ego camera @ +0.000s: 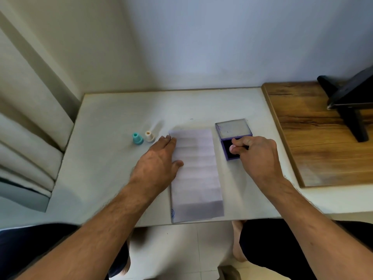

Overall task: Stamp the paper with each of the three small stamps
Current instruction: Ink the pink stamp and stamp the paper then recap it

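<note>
The sheet of lined paper (196,174) lies flat on the white table (113,158), its long axis running from the near edge away from me, its near end reaching the table edge. My left hand (159,160) rests flat, fingers straight, pressing the paper's left margin. My right hand (256,154) pinches a small pink stamp (232,148) between thumb and curled fingers, held over the dark pad of the open purple ink pad case (230,154), whose square lid (233,128) is hinged back. Left of the paper stand two upright plastic stamps, just beside each other: a teal stamp (137,138) and a cream stamp (149,136), both narrower at the top.
</note>
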